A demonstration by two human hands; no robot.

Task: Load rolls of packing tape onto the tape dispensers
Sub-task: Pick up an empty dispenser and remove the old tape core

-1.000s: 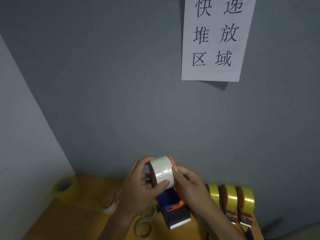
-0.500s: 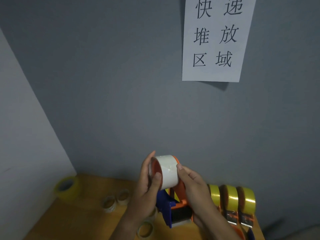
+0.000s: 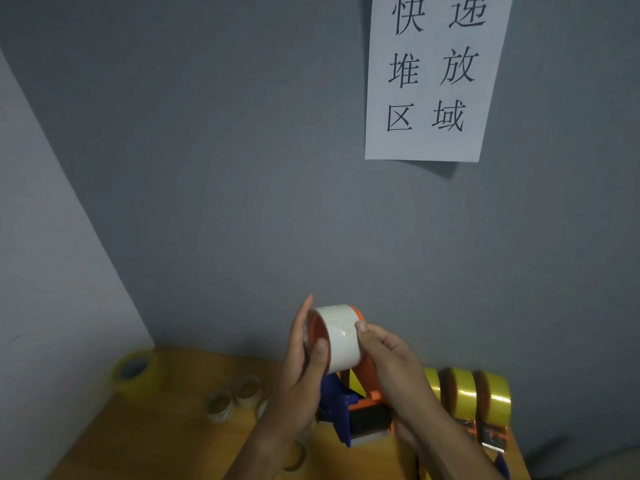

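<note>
Two hands work at one dispenser (image 3: 360,410) held above a wooden table (image 3: 166,441) set against a grey wall (image 3: 225,168). This dispenser has an orange frame and a blue guard, and its toothed end points down toward the table. On its orange hub sits a white roll (image 3: 341,336), with the hub's rim showing at the roll's left face. The left hand (image 3: 301,372) lies against that left face with the fingers held straight and close together, pointing up, while the thumb presses on the lower front edge of the roll; nothing is enclosed by the fingers. The right hand (image 3: 391,365) curls round the right side, its thumb tip resting on the roll's outer band and its fingers wrapped behind the orange frame, so it grips the dispenser and the roll together. Both forearms rise from the lower edge of the view. To the right, just beside the right wrist, three loaded dispensers (image 3: 474,400) stand in a row on the table, each carrying a yellow roll. On the table's left end, near the corner of the wall, a spare yellow roll (image 3: 135,372) stands tilted. Between it and the left forearm lie several small rolls (image 3: 232,400), some partly hidden by the arm. High on the wall to the right hangs a white sign (image 3: 433,77) printed with six black characters.
</note>
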